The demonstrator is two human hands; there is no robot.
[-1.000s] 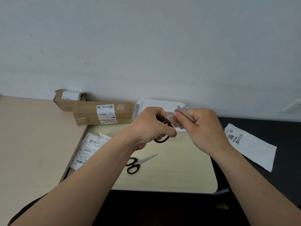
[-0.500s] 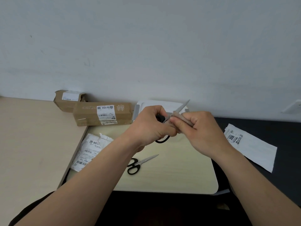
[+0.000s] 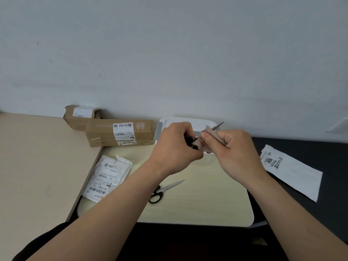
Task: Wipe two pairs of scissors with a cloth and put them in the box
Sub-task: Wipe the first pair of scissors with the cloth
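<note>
My left hand (image 3: 176,146) grips the black handles of one pair of scissors (image 3: 219,125), held up above the small pale table; only the blade tip shows beyond the cloth. My right hand (image 3: 232,147) pinches a brownish-grey cloth (image 3: 208,137) folded around the blades. A second pair of scissors (image 3: 165,189) with black handles lies flat on the table below my left forearm, blades pointing right. The white box (image 3: 197,122) stands against the wall behind my hands, mostly hidden by them.
Two cardboard parcels (image 3: 120,134) lie along the wall at the left. A white mailer bag (image 3: 108,178) sits at the small table's left edge, another white bag (image 3: 291,171) on the dark surface to the right. A beige desk (image 3: 28,166) adjoins on the left.
My right hand has slid the cloth along the blades towards the tip, so less blade shows than half a second ago. The left hand and the lying scissors stay put.
</note>
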